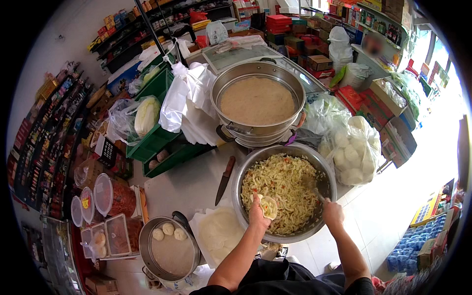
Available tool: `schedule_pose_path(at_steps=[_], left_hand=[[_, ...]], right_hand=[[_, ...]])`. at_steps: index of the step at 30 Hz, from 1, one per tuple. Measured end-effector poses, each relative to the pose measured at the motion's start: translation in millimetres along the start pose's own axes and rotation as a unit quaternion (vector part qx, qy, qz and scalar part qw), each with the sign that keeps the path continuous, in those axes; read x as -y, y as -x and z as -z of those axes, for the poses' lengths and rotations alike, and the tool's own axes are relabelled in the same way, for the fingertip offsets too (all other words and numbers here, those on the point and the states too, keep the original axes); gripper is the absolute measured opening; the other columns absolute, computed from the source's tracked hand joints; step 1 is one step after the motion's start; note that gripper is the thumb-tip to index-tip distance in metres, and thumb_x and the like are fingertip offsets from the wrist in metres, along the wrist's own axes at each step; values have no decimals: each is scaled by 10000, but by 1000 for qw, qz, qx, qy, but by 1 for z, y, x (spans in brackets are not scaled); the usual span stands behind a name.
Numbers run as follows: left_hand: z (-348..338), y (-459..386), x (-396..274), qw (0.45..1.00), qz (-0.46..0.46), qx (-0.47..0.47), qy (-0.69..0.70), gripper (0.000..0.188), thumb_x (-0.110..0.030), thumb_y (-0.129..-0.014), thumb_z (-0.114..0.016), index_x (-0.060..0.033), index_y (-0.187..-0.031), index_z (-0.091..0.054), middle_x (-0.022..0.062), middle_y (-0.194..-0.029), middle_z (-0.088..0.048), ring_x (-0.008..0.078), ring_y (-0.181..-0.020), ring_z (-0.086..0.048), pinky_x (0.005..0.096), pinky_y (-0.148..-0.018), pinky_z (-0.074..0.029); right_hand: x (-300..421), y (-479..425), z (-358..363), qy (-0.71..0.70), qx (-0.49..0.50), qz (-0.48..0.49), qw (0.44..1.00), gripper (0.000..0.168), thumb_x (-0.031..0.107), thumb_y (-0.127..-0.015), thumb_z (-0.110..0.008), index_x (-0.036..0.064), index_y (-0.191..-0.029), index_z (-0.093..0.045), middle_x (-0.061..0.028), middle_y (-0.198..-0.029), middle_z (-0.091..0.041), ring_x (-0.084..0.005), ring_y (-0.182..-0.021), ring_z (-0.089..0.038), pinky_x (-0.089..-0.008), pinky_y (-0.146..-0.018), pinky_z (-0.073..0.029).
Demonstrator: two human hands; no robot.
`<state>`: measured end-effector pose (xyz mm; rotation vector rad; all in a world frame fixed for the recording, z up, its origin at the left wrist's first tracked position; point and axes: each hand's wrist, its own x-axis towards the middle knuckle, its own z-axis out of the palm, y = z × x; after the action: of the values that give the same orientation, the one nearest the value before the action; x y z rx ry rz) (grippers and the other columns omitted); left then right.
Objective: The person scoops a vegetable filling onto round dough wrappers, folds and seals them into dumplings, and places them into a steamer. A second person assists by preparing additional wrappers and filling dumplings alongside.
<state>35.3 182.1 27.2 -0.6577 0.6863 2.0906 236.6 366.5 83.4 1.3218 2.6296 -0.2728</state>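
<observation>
A large metal basin (239, 184) holds chopped, pale green vegetable filling (284, 177) with orange bits. Over its near left part, my left hand (259, 213) cups a round dough wrapper (268, 207) with some filling in it. My right hand (332, 213), at the basin's right rim, grips the handle of a spoon (318, 193); its bowl end sits in the filling and is hard to make out. Left of the basin, white floury dough or wrappers (217, 230) lie on paper. Further left, a steamer pot (171, 254) contains 3 pleated buns (168, 229).
A stacked steamer (258, 99) with a cloth-like liner stands behind the basin. A knife (225, 180) lies on the metal table (177, 190). Bagged white buns (354, 155) sit right of the basin. Green crates (155, 142), plastic tubs (114, 195) and a white bag (184, 96) stand left.
</observation>
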Motion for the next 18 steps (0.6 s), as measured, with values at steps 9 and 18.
schedule_pose_path(at_steps=[9, 18], left_hand=[[-11, 28, -18, 963, 100, 213, 135, 546, -500, -978, -385, -57, -1174, -636, 200, -1199, -636, 454, -1143, -567, 631, -1029, -407], [-4, 3, 0, 978, 116, 159, 65, 532, -500, -980, -390, -71, -1181, -632, 154, -1212, -630, 401, -1145, -585, 569, -989, -469]], right_hand=[[-20, 25, 0, -532, 200, -136, 812, 274, 271, -967, -561, 52, -1075, -684, -12, -609, -503, -104, -431, -427, -269, -361, -311], [-20, 98, 10, -515, 69, -49, 853, 330, 181, -957, -594, 42, -1253, -645, -13, -616, -564, -131, -522, -544, -295, -498, -442]])
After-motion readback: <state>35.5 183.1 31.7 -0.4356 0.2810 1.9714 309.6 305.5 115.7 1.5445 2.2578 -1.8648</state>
